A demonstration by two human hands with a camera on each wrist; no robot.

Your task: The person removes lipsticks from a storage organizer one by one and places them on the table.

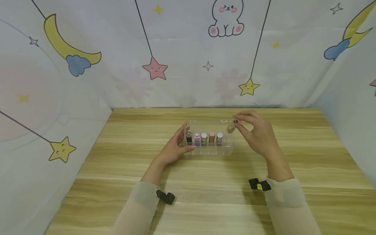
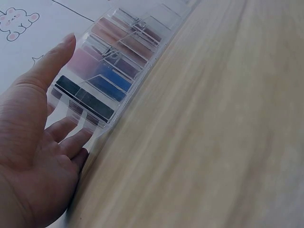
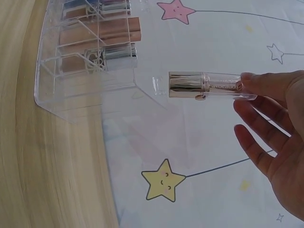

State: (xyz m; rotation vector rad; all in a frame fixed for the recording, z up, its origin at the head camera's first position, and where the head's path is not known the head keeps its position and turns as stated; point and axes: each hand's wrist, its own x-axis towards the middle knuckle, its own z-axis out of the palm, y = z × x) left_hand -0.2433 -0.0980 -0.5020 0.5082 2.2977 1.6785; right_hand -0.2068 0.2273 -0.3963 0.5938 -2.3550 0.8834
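A clear lipstick organizer (image 1: 214, 150) stands on the table with several lipsticks upright in a row of slots. My left hand (image 1: 174, 147) holds its left end, thumb across the front and fingers along the side and back. Nearest that hand is a black lipstick (image 2: 85, 97), then a pink-and-blue lipstick (image 2: 111, 81). Above the right end of the organizer, my right hand (image 1: 258, 133) pinches a lipstick (image 3: 209, 86) by its clear end between thumb and fingertips. The gold end of this tube points down toward the organizer, apart from it in the right wrist view.
The wooden table (image 1: 205, 195) extends around the organizer. Behind it hangs a white cloth backdrop (image 1: 188, 88) with stars and moons. A silver-capped lipstick (image 1: 219, 137) stands rightmost in the row, beside a copper-coloured lipstick (image 1: 211, 137).
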